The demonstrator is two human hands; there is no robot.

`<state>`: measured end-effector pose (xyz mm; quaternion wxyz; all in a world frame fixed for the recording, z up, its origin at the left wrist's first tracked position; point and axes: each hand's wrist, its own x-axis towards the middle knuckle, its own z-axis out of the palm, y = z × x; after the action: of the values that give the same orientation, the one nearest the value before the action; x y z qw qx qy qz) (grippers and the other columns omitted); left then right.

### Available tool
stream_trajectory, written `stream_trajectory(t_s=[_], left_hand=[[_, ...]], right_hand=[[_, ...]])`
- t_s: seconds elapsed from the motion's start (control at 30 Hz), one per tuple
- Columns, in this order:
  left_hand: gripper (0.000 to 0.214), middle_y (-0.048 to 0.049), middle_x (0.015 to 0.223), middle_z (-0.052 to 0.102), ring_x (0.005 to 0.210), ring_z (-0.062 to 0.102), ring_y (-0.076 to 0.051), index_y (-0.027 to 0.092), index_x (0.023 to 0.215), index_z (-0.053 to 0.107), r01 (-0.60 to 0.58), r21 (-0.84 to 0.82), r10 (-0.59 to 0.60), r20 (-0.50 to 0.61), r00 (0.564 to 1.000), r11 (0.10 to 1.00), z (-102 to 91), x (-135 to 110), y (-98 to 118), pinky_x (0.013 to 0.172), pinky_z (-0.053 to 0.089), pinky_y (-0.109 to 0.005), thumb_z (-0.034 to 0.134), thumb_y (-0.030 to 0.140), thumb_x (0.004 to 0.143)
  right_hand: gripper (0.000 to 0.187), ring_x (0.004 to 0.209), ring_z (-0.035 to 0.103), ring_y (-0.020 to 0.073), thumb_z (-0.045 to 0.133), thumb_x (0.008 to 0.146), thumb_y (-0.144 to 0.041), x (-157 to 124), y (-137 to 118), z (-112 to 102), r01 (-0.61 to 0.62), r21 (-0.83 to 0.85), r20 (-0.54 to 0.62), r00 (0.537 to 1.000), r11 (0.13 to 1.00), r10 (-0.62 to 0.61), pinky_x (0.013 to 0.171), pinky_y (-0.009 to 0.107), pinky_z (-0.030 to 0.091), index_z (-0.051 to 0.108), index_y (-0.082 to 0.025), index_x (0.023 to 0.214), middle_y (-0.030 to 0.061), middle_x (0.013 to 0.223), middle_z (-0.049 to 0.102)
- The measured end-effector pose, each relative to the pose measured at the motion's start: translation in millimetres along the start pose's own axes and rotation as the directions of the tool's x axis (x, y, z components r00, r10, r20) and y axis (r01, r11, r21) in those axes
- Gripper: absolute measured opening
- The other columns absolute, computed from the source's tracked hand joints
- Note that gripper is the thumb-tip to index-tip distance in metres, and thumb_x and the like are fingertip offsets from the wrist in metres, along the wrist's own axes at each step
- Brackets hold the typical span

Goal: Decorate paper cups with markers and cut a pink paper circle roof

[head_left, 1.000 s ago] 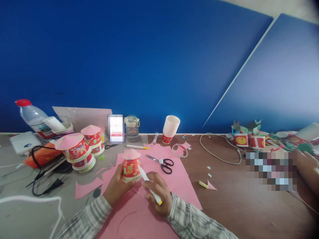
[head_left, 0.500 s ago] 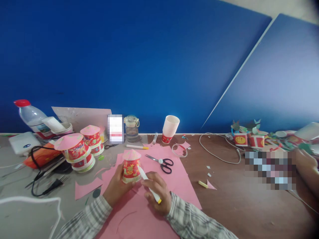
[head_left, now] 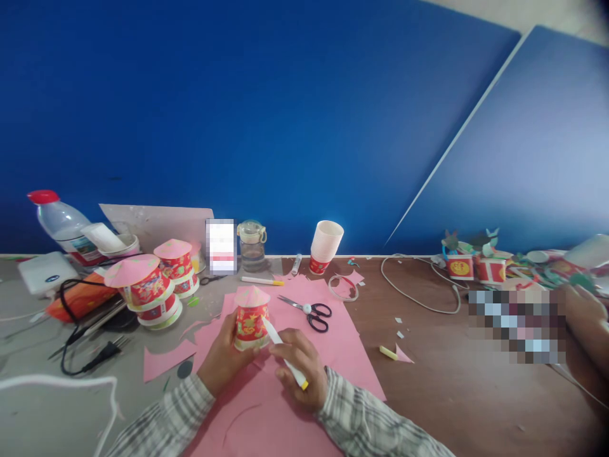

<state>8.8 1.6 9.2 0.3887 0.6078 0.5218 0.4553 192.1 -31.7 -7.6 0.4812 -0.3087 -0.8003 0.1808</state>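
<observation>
My left hand (head_left: 229, 355) is wrapped round the side of a red paper cup (head_left: 251, 325) that stands upside down, with gold patterns and a pink paper cone (head_left: 252, 296) on top. In my right hand (head_left: 303, 368) a white marker pen (head_left: 288, 359) with a yellow end is gripped, its tip at the cup's right side. Whether the tip touches the cup I cannot tell. Beneath both hands lies a large pink paper sheet (head_left: 285, 425). Black-handled scissors (head_left: 309, 309) rest on it, and another white marker (head_left: 261, 281) lies behind the cup.
Pink-topped cup models (head_left: 147, 289) stand at the left beside a black plug (head_left: 107, 355) and a red-capped bottle (head_left: 61, 219). A stack of paper cups (head_left: 326, 244) and a water jar (head_left: 252, 247) are at the back. Another person's hand (head_left: 585, 324) shows at the right.
</observation>
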Motion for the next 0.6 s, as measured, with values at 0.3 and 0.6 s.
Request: stream_trajectory(t_s=[0.3,0.6], left_hand=[[0.055,-0.0016,0.078,0.064,0.071,0.059,-0.026,0.022,0.090,0.050,0.008,0.010,-0.008,-0.006,1.000,1.000,0.2,0.5,-0.9,0.062,0.048,-0.039,0.072,0.034,0.041],[0.052,-0.0012,0.076,0.064,0.070,0.060,-0.026,0.022,0.088,0.050,0.002,0.000,-0.002,-0.006,1.000,1.000,0.2,-0.4,0.4,0.062,0.048,-0.038,0.072,0.032,0.041]], right_hand=[[0.031,0.087,0.058,0.0249,0.052,0.081,-0.021,1.4,-0.4,1.0,0.032,0.009,-0.020,0.999,0.999,-0.032,0.077,0.040,0.051,0.055,-0.022,0.112,0.0087,0.093,0.060],[0.028,0.085,0.057,0.0240,0.053,0.080,-0.020,1.3,-1.2,-0.2,0.030,0.004,-0.023,0.999,1.000,-0.030,0.077,0.039,0.051,0.057,-0.018,0.108,0.0092,0.093,0.060]])
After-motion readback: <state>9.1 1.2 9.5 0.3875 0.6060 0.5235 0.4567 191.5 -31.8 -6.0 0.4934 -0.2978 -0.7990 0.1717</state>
